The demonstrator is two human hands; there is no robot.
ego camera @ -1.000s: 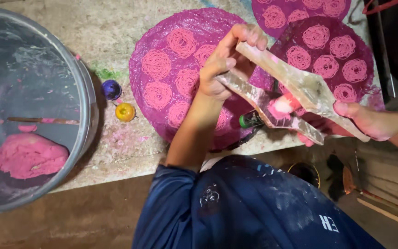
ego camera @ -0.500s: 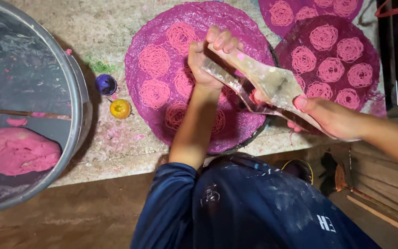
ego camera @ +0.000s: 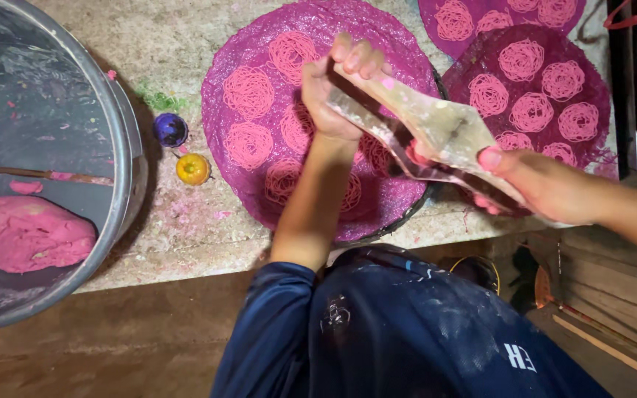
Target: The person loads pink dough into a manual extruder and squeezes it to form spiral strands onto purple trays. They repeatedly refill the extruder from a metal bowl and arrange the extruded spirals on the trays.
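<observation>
Right now both hands grip one long, flat wooden press tool (ego camera: 436, 136), dusty grey w/ pink smears, held slantwise over the middle woven tray (ego camera: 259, 184). Left hand (ego camera: 337, 96) is closed round the upper-left end of the tool, fingers curled over its top edge, forearm running down to a dark blue sleeve (ego camera: 259, 332). Right hand (ego camera: 536, 184) is closed on the lower-right end, thumb pressed on the flat face, fingertips stained pink. Tool looks like two leaves hinged or stacked; can't tell which. Middle tray is round, magenta, carrying pink noodle-like coils (ego camera: 248, 92) laid in spirals; the tool hides some of them. A 2nd round tray (ego camera: 599, 96), darker, w/ more pink coils, sits just right of it and partly overlaps it; a 3rd tray (ego camera: 436, 37) peeks in at the top edge. Left of the middle tray, on the rough stone counter (ego camera: 186, 221), stand a small blue cap (ego camera: 170, 129) and a small yellow cap (ego camera: 192, 169), near each other. Far left, a big grey metal tub (ego camera: 123, 147) holds a lump of pink dough (ego camera: 27, 236) and a thin stick (ego camera: 53, 175).
</observation>
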